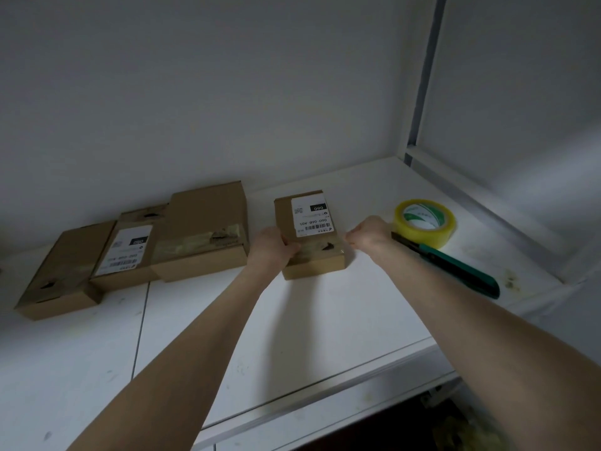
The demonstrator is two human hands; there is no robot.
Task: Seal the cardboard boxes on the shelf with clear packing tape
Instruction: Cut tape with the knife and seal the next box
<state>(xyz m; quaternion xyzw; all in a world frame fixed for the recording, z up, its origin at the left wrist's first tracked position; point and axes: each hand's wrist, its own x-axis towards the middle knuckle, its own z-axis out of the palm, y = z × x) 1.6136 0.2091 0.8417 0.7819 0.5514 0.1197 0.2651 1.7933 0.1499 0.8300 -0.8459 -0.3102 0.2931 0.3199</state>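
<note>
Head view: the small cardboard box (309,229), its sticker reading "060-068-A05" and "060", sits mid-shelf (325,320). The left hand (271,249) grips its near-left corner. The right hand (367,234) curls at its right edge, and what it holds cannot be told. A packing tape roll (424,222) and a green utility knife (455,266) lie to the right, and three more boxes (205,222) to the left.

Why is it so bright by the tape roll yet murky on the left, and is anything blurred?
Head view: light is strongest at the right, around the tape roll, and fades toward the leftmost box; the forearms cast soft shadows on the shelf near the labelled box; small label print is soft, larger digits stay readable.
</note>
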